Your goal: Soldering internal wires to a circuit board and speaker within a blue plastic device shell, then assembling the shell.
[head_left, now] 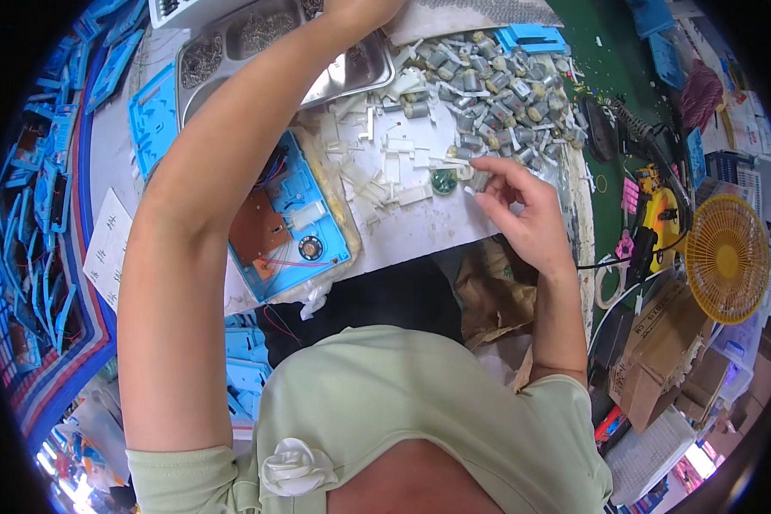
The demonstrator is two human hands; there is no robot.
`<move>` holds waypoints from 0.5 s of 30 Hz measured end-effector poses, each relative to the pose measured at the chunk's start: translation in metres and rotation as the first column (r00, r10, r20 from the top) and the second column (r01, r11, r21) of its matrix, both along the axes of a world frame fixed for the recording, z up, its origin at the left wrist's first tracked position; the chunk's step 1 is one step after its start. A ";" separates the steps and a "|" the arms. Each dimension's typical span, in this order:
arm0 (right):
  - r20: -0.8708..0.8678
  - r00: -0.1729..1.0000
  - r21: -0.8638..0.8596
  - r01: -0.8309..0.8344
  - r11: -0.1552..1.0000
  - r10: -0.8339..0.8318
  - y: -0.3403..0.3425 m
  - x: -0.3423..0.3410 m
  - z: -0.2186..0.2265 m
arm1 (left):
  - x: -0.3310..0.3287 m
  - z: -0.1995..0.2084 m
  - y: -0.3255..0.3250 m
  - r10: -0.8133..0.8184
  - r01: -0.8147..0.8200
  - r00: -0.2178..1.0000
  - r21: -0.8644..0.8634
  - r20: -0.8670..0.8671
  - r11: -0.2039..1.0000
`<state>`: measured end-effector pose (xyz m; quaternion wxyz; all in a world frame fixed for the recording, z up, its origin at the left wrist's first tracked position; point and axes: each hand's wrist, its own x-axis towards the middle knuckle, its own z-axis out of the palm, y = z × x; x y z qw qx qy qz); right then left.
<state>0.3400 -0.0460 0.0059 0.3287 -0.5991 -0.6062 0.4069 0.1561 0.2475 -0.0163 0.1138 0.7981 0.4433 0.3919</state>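
Your left forearm crosses above a silver metal tray with compartments [391, 75] of small metal pieces. Your left hand [364, 12] is cut off by the upper edge, so whether it grasps anything cannot be told.

Your right hand [522, 204] is over the white worktop [428, 220], thumb and forefinger parted on either side of a small grey-and-white cylinder [480, 181]; whether they grip it or only frame it is unclear. Just left of it sits a shiny green round object [444, 182], with loose white plastic parts [399, 146] beyond. A heap of small grey cylindrical motors [505, 96] spreads behind your right hand.

Farther left lies an open light-blue plastic casing [293, 277], holding a brown circuit board [257, 227], a black round speaker [311, 248] and a white plastic block [306, 215].

The step in hand seems to be handling one small part at the heap's near edge. The next move calls for a light, exact fingertip pinch, clear of the neighbouring pieces.
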 end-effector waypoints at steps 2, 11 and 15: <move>0.001 1.000 -0.011 -0.025 1.000 0.025 0.006 -0.002 0.000 | -0.009 0.001 0.003 -0.010 0.010 0.999 0.012 -0.041 1.000; -0.016 0.997 0.028 -0.079 0.996 0.080 0.008 -0.010 -0.005 | -0.013 -0.010 0.006 -0.002 -0.013 0.988 -0.096 -0.154 0.995; -0.020 0.996 -0.018 -0.082 0.996 0.082 0.010 -0.008 -0.002 | -0.007 -0.012 0.006 0.052 -0.069 0.981 -0.085 -0.189 0.994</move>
